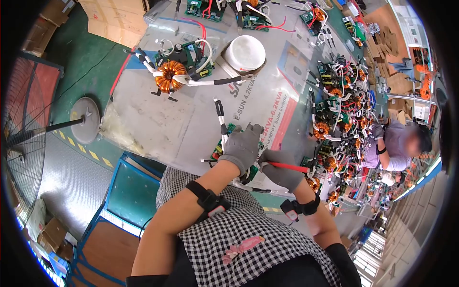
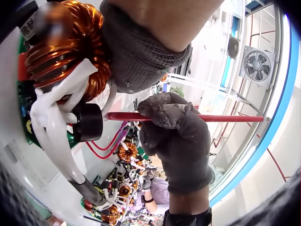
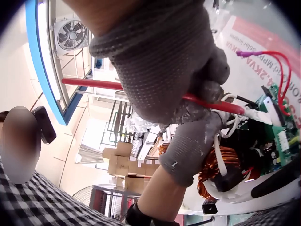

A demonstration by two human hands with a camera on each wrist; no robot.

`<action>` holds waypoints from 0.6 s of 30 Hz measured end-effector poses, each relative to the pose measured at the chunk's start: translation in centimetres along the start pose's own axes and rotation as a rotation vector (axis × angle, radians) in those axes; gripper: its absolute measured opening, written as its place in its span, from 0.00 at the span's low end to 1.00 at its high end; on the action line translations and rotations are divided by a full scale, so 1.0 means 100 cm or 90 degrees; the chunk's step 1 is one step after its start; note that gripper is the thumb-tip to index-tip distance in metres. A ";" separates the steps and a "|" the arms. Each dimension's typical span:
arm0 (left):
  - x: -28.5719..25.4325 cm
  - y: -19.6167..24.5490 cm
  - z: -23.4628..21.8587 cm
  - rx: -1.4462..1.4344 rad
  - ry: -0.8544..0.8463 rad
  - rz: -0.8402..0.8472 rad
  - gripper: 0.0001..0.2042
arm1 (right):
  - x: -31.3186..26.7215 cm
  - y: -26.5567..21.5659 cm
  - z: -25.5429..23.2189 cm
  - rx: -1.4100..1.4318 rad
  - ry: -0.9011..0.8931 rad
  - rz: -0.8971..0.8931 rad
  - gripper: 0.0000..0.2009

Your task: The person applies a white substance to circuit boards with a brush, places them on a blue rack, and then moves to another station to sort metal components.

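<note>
Beside the circuit board (image 1: 231,128), near the table (image 1: 162,119) edge, the right hand (image 1: 283,173) grips a red rod (image 1: 292,167). The left hand (image 1: 242,147) covers the board, grip unclear; a white tub (image 1: 246,53) sits well apart.

In the head view, taking the printed lettering as clock centre, the table (image 1: 158,119) bears grey, printed sheeting (image 1: 184,112). A white tub (image 1: 245,51) stands at 12 o'clock. A green circuit board with a copper coil (image 1: 170,76) lies at 10, another board (image 1: 206,9) at 11, one (image 1: 313,18) at 1, crowded boards (image 1: 337,103) at 3, and a partly covered board (image 1: 217,152) at 6.
</note>
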State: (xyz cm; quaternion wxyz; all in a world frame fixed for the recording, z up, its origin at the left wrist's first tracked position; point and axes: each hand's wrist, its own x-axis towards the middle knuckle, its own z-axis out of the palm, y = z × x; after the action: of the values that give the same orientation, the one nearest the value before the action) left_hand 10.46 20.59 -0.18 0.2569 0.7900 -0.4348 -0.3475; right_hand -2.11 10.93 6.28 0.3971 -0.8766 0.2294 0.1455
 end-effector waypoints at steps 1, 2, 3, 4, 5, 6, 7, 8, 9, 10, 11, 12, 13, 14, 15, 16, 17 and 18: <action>0.000 -0.001 0.001 0.000 0.003 0.001 0.20 | -0.003 -0.007 -0.005 0.012 -0.003 0.014 0.04; 0.000 -0.001 0.002 0.000 0.007 0.004 0.19 | -0.004 -0.012 -0.008 0.024 -0.005 0.028 0.04; 0.000 -0.001 0.002 0.000 0.012 0.007 0.19 | -0.004 -0.012 -0.008 0.049 0.004 0.028 0.04; 0.000 0.000 0.002 -0.005 0.008 0.003 0.20 | -0.005 -0.012 -0.007 0.074 0.013 0.029 0.04; 0.000 0.000 0.001 -0.010 0.004 0.000 0.20 | -0.005 -0.012 -0.005 0.099 0.023 0.031 0.04; 0.000 0.001 0.001 -0.016 0.000 -0.003 0.20 | -0.005 -0.008 -0.001 0.066 0.018 0.024 0.04; 0.000 0.001 0.001 -0.011 0.004 -0.001 0.20 | -0.003 -0.002 0.004 0.033 0.013 0.015 0.04; 0.000 0.000 0.002 -0.005 0.008 0.000 0.20 | -0.001 0.000 0.007 0.001 0.008 0.007 0.05; 0.000 0.000 0.002 0.000 0.011 0.002 0.20 | -0.003 -0.001 0.006 -0.003 0.007 0.014 0.04; 0.001 0.000 0.002 0.007 0.012 0.000 0.20 | -0.003 -0.003 0.003 -0.007 0.005 0.018 0.04; 0.002 0.000 0.003 0.013 0.011 -0.002 0.20 | -0.004 -0.005 -0.001 -0.011 0.004 0.025 0.04; 0.001 0.000 0.003 0.019 0.008 -0.002 0.20 | -0.006 -0.010 -0.007 0.005 0.026 0.029 0.04; 0.001 0.000 0.003 0.014 0.012 -0.003 0.20 | -0.007 -0.017 -0.015 0.021 0.049 0.033 0.03; 0.000 0.000 0.003 0.009 0.015 -0.001 0.20 | -0.008 -0.020 -0.021 0.036 0.073 0.037 0.03; -0.001 0.000 0.004 0.003 0.018 0.001 0.20 | -0.007 -0.016 -0.023 0.046 0.087 0.020 0.03; -0.001 0.000 0.005 0.000 0.032 0.010 0.20 | -0.005 -0.013 -0.023 0.047 0.099 0.017 0.03; -0.002 -0.001 0.007 -0.003 0.046 0.017 0.20 | -0.002 -0.008 -0.022 0.047 0.109 0.012 0.03; -0.002 -0.001 0.006 -0.006 0.062 0.022 0.19 | 0.001 -0.004 -0.021 0.048 0.118 0.006 0.03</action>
State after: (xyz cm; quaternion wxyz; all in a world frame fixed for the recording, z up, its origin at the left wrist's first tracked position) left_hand 9.97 20.71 -0.58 0.2873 0.7970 -0.4341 -0.3062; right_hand -1.69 9.52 7.88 0.4066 -0.8695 0.2747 0.0572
